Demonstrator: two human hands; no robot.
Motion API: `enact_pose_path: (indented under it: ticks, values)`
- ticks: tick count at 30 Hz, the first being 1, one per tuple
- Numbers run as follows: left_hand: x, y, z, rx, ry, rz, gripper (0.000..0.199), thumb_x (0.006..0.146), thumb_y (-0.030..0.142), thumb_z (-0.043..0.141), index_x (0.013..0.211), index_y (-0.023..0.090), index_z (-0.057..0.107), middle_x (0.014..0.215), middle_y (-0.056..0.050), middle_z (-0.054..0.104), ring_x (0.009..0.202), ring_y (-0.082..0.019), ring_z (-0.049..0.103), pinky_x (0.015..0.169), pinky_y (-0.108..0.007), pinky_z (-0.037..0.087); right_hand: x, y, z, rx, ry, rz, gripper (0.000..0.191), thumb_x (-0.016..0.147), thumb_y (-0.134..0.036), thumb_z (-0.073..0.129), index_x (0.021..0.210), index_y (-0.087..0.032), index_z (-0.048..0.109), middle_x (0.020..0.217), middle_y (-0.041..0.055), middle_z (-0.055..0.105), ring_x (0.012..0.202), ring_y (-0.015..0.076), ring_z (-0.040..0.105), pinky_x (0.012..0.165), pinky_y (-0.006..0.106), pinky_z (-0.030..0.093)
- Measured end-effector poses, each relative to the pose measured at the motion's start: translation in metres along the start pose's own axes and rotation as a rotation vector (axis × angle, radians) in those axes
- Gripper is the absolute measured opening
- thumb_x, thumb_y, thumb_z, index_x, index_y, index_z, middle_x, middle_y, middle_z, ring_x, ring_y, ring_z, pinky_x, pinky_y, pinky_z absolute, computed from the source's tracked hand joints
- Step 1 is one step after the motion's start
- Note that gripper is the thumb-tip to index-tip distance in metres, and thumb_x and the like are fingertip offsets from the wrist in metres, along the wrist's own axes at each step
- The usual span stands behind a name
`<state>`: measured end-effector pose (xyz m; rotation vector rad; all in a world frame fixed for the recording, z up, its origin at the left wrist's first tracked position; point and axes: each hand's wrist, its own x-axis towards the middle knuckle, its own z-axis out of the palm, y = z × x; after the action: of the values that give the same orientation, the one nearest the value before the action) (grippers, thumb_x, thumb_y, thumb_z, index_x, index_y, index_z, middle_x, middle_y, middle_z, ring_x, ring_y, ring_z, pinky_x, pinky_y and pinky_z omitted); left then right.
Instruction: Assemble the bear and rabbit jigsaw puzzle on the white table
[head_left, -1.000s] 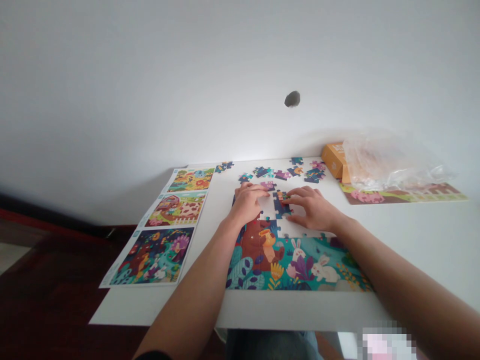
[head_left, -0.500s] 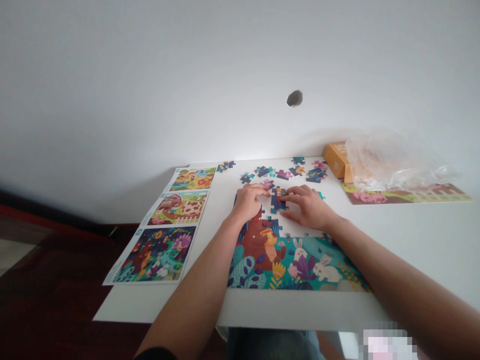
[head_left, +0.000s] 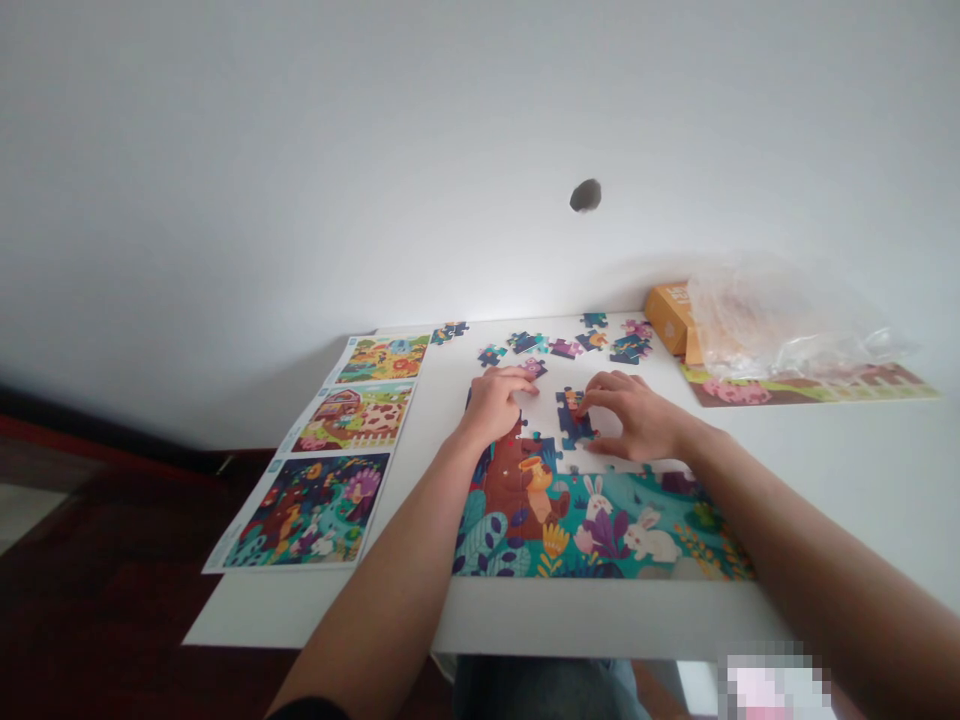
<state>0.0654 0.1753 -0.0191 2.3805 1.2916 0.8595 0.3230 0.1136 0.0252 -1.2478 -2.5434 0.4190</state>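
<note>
A partly assembled puzzle (head_left: 600, 535) with a bear and rabbits lies on the white table (head_left: 600, 620). Over its upper left part rests my left hand (head_left: 495, 405), fingers spread, near a purple piece (head_left: 534, 369). My right hand (head_left: 637, 415) has its thumb and fingertips on a dark blue joined piece (head_left: 571, 418), which lies just above the assembled part. Several loose pieces (head_left: 565, 348) are scattered toward the wall. My left palm and fingers hide some of the puzzle's upper left edge.
At left lies a sheet with three printed pictures (head_left: 319, 510). An orange box (head_left: 671, 318), a clear plastic bag (head_left: 780, 320) and a pig-and-fence puzzle strip (head_left: 739, 391) are at the back right. The wall (head_left: 465, 180) has a round hole (head_left: 586, 195).
My right hand has moved slightly right and toward me, and the dark blue piece under its fingertips has shifted with it. My left hand is nearly still.
</note>
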Motion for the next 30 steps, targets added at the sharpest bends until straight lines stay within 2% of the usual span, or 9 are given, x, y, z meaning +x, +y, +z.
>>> enact_pose_path:
  ticks: [3,10,22,30]
  values:
    - [0.000,0.000,-0.001,0.001,0.000,0.013,0.054,0.070,-0.009,0.043,0.086,0.028,0.079,0.112,0.006,0.074,0.109,-0.017,0.064,0.104,-0.035,0.046,0.000,-0.001,0.000,0.012,-0.009,0.003,0.035,0.076,-0.043,0.074,0.106,-0.025,0.068,0.113,0.0099,0.059,0.102,0.0286,0.055,0.094,0.047,0.040]
    - [0.001,0.003,-0.003,0.002,-0.007,0.006,0.055,0.071,-0.010,0.042,0.086,0.028,0.079,0.112,0.005,0.073,0.108,-0.017,0.064,0.105,-0.035,0.046,0.001,-0.003,0.011,-0.017,0.067,0.010,0.041,0.082,-0.046,0.068,0.118,-0.026,0.066,0.116,0.0117,0.058,0.104,0.0296,0.055,0.094,0.048,0.041]
    - [0.001,0.003,-0.003,-0.005,-0.029,-0.021,0.054,0.072,-0.009,0.043,0.088,0.028,0.079,0.116,0.004,0.072,0.113,-0.018,0.062,0.107,-0.037,0.044,0.001,-0.008,0.007,0.006,0.028,-0.037,0.033,0.079,-0.039,0.070,0.109,-0.026,0.068,0.116,0.0109,0.057,0.103,0.0294,0.055,0.092,0.048,0.042]
    - [0.000,0.005,-0.003,-0.005,-0.028,-0.049,0.053,0.070,-0.010,0.043,0.086,0.027,0.078,0.116,0.005,0.072,0.113,-0.019,0.061,0.107,-0.038,0.044,0.002,-0.004,0.013,-0.027,0.089,0.047,0.038,0.081,-0.048,0.069,0.112,-0.026,0.067,0.113,0.0105,0.059,0.102,0.0288,0.056,0.093,0.048,0.042]
